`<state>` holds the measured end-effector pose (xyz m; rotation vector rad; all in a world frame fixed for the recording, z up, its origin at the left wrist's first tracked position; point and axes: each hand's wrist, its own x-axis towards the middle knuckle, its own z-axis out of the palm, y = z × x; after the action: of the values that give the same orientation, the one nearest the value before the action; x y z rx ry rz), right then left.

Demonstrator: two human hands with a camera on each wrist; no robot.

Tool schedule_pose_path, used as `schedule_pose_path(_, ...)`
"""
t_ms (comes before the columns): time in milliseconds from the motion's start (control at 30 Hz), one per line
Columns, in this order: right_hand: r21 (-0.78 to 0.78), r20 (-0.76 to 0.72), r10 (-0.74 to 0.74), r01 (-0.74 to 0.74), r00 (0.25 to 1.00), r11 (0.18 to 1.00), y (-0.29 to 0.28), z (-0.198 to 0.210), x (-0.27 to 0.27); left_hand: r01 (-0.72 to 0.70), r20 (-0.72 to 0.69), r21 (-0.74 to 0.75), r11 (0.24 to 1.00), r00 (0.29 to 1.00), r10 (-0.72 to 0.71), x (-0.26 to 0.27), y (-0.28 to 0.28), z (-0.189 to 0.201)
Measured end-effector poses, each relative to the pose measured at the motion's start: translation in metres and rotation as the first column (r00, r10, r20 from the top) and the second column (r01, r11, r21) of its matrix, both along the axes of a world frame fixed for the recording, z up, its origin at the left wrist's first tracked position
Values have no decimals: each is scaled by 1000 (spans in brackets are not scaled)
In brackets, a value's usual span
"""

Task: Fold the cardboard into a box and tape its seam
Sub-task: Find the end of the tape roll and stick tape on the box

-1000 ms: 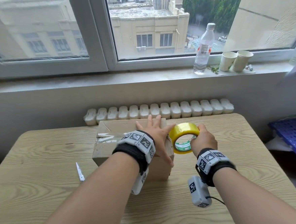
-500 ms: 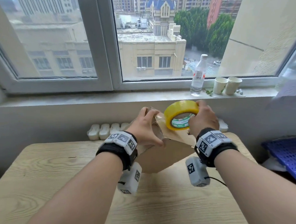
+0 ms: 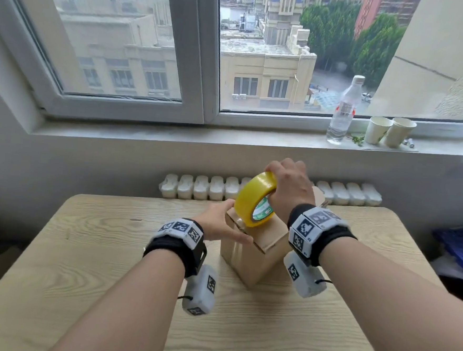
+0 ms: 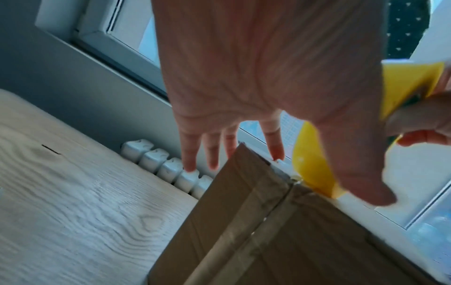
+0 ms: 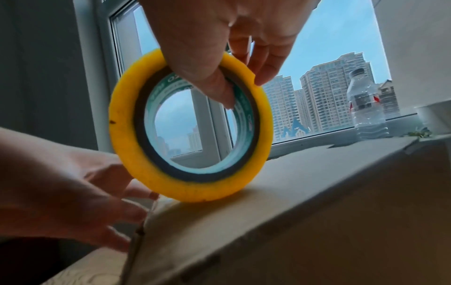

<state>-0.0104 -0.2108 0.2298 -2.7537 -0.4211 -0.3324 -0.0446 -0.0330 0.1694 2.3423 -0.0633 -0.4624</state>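
Observation:
A brown cardboard box point(image 3: 249, 256) stands on the wooden table point(image 3: 88, 250), one corner turned toward me. Its top shows a taped seam point(image 4: 266, 217) in the left wrist view. My right hand point(image 3: 288, 186) grips a yellow tape roll point(image 3: 253, 197), thumb through the core and fingers over the rim. The roll point(image 5: 190, 125) stands on edge, touching the box top point(image 5: 305, 202). My left hand point(image 3: 218, 223) lies at the box's upper left edge with its fingers straight, holding nothing. The thumb point(image 4: 361, 183) reaches over the top near the roll point(image 4: 310, 164).
A row of white moulded pieces point(image 3: 202, 187) lines the table's far edge. On the windowsill stand a water bottle point(image 3: 344, 109) and two paper cups point(image 3: 389, 130). A blue crate point(image 3: 461, 246) sits to the right of the table.
The box was lifted and turned in the air, and now stands on the table on another face. My left hand has let go and straightened. The roll now touches the box top.

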Motion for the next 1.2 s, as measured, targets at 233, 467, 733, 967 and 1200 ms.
schedule_pose_path(233, 54, -91, -61, 67, 994, 996, -10, -3, 3, -123, 138, 20, 992, 983, 120, 15, -14, -1)
schedule_pose_path(467, 126, -334, -144, 195, 932, 973, -17, -29, 10, -121, 48, 147, 982, 992, 115, 32, -21, -9)
schedule_pose_path(733, 108, -254, -115, 146, 960, 983, -14, -22, 18, -135, 3, 85, 987, 991, 135, 33, -21, -11)
schedule_pose_path(967, 153, -310, -154, 209, 938, 966, -26, -30, 23, -134, 42, 41, 990, 990, 132, 22, -12, -14)
schedule_pose_path(1200, 92, -347, -151, 194, 926, 977, -29, -27, 23, -142, 45, 17, 990, 989, 141, 28, -17, -7)
